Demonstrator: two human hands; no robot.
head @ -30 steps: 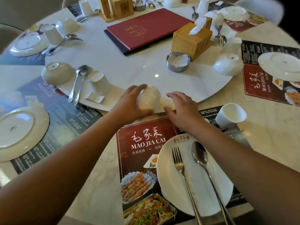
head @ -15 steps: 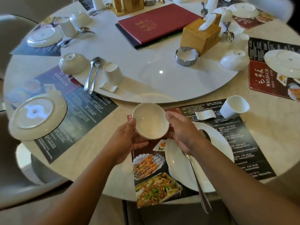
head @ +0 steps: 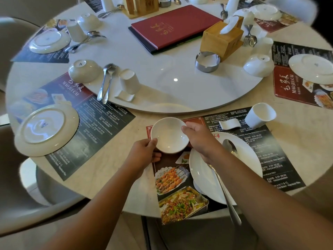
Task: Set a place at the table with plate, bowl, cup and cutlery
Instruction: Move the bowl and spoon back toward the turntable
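Note:
A small white bowl [head: 169, 135] sits upright, mouth up, on the upper left of the printed placemat [head: 173, 181] in front of me. My left hand [head: 144, 153] grips its near left rim and my right hand [head: 198, 139] grips its right rim. Just right of the bowl lies a white plate [head: 203, 174] with a spoon [head: 228, 147] on it; my right forearm hides the rest of the plate's cutlery. A white cup [head: 259, 115] lies tipped at the mat's far right corner, beside a white cutlery rest [head: 229, 123].
A big white turntable [head: 162, 56] fills the table's middle, carrying a red menu [head: 175, 26], a wooden tissue box [head: 222, 39], a steel ashtray [head: 207, 62], upturned bowls, cups and cutlery. Upside-down plates [head: 46, 130] sit on other mats. Chairs stand at left.
The bowl came off the turntable's edge, was turned mouth up and moved down onto the placemat, both hands staying on it. The camera view pulled back.

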